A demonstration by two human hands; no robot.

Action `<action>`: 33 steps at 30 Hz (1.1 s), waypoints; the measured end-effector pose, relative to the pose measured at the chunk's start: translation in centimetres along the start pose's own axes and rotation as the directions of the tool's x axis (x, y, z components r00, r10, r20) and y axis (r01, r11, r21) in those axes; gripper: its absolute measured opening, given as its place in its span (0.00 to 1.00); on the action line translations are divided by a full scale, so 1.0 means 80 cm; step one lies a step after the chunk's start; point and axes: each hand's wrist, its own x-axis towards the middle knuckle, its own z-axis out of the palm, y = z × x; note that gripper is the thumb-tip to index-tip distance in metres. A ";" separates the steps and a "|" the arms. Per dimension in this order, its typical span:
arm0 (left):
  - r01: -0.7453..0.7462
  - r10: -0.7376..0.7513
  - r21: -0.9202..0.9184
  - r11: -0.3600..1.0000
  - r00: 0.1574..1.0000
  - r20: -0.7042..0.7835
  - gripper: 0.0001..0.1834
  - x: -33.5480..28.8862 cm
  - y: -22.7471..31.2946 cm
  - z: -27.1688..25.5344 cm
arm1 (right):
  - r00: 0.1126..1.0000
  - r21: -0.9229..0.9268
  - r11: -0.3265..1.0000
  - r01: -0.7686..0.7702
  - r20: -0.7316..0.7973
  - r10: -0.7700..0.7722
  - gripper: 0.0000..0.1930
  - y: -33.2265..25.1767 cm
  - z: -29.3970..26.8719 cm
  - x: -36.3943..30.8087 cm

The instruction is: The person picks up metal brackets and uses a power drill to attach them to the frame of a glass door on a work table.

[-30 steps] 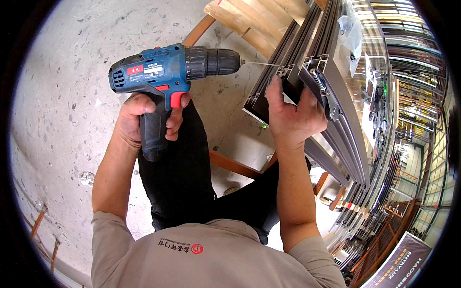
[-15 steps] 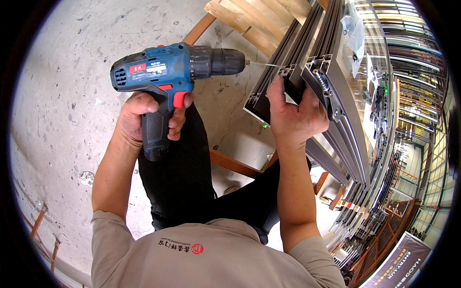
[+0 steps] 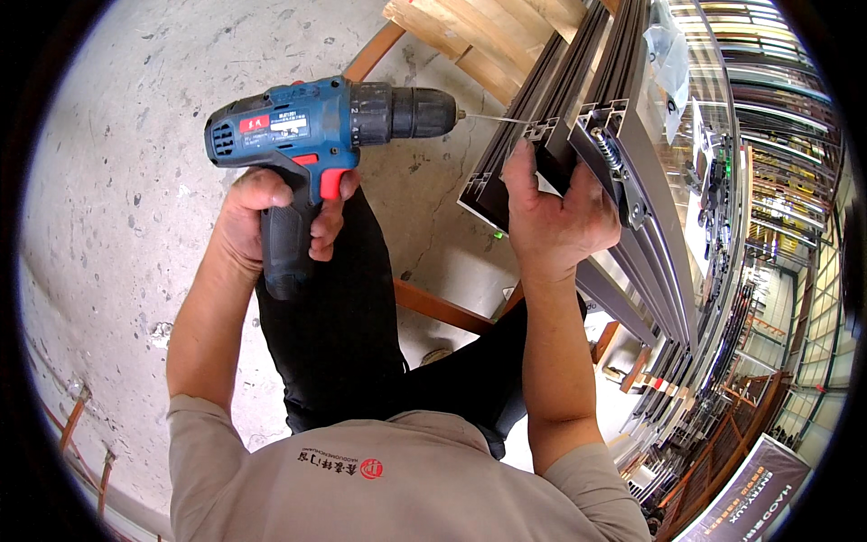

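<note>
My left hand point(image 3: 257, 215) is wrapped round the dark grip of a blue and black cordless drill point(image 3: 307, 122), with a finger near its red trigger. From the black chuck a long thin bit point(image 3: 497, 118) points right, its tip at the end of a dark window-frame profile point(image 3: 542, 132). My right hand point(image 3: 562, 217) closes on that profile's end, thumb on the left side, fingers partly hidden behind it. Just right of my fingers is another dark profile point(image 3: 655, 172), with a spring point(image 3: 607, 152) and a dark roller-like fitting point(image 3: 635, 212) at its end.
Pale wooden boards point(image 3: 488, 41) and a reddish-brown bar point(image 3: 375, 51) are at the far side. Clear plastic film point(image 3: 666, 68) hangs by the profiles. Racks of long profiles point(image 3: 786, 126) line the right. Stained concrete floor point(image 3: 126, 181) spreads to the left.
The drill and my left hand have shifted slightly left and up. The bit's tip stays at the profile end. My right hand has hardly moved.
</note>
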 end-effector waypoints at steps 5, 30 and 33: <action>0.104 -0.120 0.106 0.989 0.981 0.155 0.41 0.027 0.039 -0.039 | 1.000 -0.006 1.000 0.001 0.016 -0.001 0.26 -0.004 0.001 0.003; 0.308 -0.324 0.160 0.938 0.943 0.081 0.38 0.052 0.102 -0.018 | 0.996 -0.005 1.000 -0.010 0.094 0.010 0.29 0.000 0.000 -0.001; 0.294 -0.306 0.144 0.945 0.950 0.069 0.38 0.054 0.098 -0.017 | 0.997 -0.007 1.000 -0.003 0.075 0.004 0.28 0.002 0.003 -0.003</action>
